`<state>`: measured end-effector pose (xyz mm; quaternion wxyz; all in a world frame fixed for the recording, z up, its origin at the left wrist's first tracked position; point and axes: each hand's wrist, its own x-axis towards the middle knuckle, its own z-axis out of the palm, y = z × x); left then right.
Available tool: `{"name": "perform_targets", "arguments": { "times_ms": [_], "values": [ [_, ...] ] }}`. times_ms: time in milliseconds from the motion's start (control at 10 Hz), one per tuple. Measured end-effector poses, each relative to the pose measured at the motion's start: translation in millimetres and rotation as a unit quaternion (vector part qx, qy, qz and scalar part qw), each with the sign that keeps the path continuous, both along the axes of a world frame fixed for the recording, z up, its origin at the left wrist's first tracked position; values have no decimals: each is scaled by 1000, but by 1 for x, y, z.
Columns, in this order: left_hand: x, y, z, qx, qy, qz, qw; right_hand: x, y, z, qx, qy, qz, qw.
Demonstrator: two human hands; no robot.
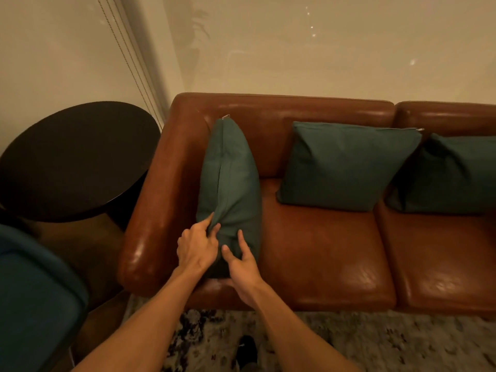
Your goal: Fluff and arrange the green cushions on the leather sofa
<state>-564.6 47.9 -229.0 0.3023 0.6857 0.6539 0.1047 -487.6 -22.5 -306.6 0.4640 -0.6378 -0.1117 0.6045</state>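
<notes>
A green cushion (233, 183) stands on edge on the brown leather sofa (322, 253), leaning against the left armrest, its seam facing up. My left hand (197, 247) pinches the fabric at its near end. My right hand (243, 264) rests against the same end with fingers spread and thumb raised. A second green cushion (346, 167) leans upright against the backrest in the middle. At the right edge of the view sits a third green cushion (451, 175), touching the second.
A round dark side table (72, 162) stands left of the armrest. A teal upholstered seat (32, 304) fills the lower left corner. A patterned rug (375, 342) lies in front of the sofa, with a black shoe (247, 347) on it. The wall runs behind.
</notes>
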Motion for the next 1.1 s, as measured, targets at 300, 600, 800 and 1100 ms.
{"name": "perform_targets", "arguments": {
  "times_ms": [300, 600, 800, 1100],
  "values": [
    [-24, 0, -16, -90, 56, -20, 994, 0, -13, -8, -43, 69, 14, 997],
    [-33, -10, -11, -54, 34, -26, 998, 13, -32, 42, -71, 55, 84, 992],
    [-38, -14, -8, -127, 54, -16, 990, 36, -54, 46, -109, -30, 194, 974],
    [29, -7, 65, 18, 25, -40, 999, 159, -103, 118, -49, -200, 136, 969]
  ]
}}
